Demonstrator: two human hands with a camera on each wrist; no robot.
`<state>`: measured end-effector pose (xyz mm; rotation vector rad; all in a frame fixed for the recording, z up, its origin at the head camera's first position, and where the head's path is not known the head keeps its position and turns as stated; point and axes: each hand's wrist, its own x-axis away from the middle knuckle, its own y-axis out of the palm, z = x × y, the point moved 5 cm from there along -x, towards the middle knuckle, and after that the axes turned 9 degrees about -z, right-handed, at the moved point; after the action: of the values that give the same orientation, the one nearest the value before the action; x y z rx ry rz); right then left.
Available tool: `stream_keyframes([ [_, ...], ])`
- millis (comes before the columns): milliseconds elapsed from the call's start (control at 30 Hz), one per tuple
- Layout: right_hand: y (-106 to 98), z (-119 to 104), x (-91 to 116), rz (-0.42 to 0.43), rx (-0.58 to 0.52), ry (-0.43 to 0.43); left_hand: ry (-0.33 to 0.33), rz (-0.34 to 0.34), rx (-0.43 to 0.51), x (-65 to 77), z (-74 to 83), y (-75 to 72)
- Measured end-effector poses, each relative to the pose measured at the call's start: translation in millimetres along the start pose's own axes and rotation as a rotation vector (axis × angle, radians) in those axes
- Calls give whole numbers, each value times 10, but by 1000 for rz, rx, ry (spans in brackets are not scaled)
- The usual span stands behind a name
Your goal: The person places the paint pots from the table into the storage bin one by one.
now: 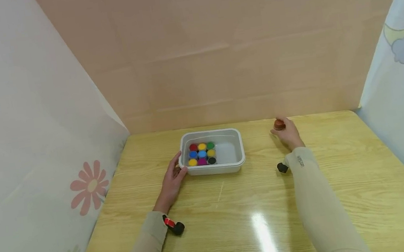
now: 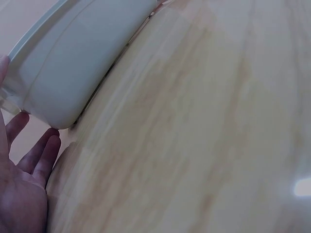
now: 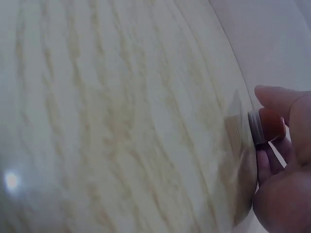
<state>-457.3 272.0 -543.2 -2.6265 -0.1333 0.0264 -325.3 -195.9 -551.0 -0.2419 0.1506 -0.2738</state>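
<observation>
A white plastic tub (image 1: 232, 165) stands toward the back of the table, with several small round paint pots (image 1: 202, 154) grouped in its left part. My left hand (image 1: 171, 184) holds the tub's front left corner, thumb at the rim and fingers along the outer side. In the left wrist view, fingertips (image 2: 51, 141) touch the tub's lower wall. Off to the tub's right, my right hand (image 1: 289, 133) holds a small reddish-brown paint pot (image 3: 271, 124) between thumb and fingers. The pot's clear end faces the tabletop, at or very near it.
The wooden table (image 1: 216, 227) reaches back to a brown paper-like backdrop (image 1: 238, 52). Pale printed sheets hang at the left (image 1: 31, 124) and right. Inside the tub, bare floor shows right of the pots. A light reflection lies on the table's front part.
</observation>
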Motion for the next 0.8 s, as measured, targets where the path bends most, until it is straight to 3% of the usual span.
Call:
stream_keyframes([
  [233,-57,31,75,41,28,66,-4,0,13,16,5,11],
  [467,-138,19,130,23,50,81,-5,-3,4,22,5,22],
  [800,-248,-80,163,15,-1,99,-17,-8,4,32,70,8],
])
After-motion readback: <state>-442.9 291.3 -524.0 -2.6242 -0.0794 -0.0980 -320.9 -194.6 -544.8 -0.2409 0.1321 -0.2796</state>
